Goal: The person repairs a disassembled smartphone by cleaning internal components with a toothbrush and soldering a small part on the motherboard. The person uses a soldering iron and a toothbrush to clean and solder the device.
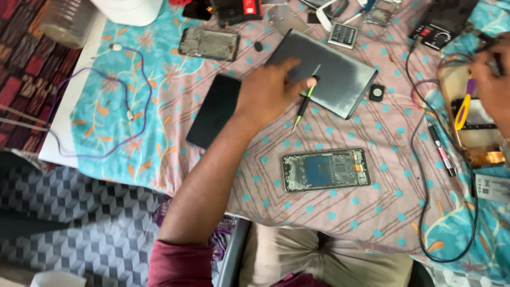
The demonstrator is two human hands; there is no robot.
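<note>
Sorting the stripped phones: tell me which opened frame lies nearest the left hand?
The opened frame below the left hand; the other frame lies farther, up near the table's far edge.

Right hand (491, 79) cut off, blurred

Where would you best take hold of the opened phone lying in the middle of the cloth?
Probably by the two long edges of the opened phone, coming from above. It lies flat, face up, with its inner parts exposed, so pinching the frame's sides avoids touching them. Cloth is bare on both sides.
</note>
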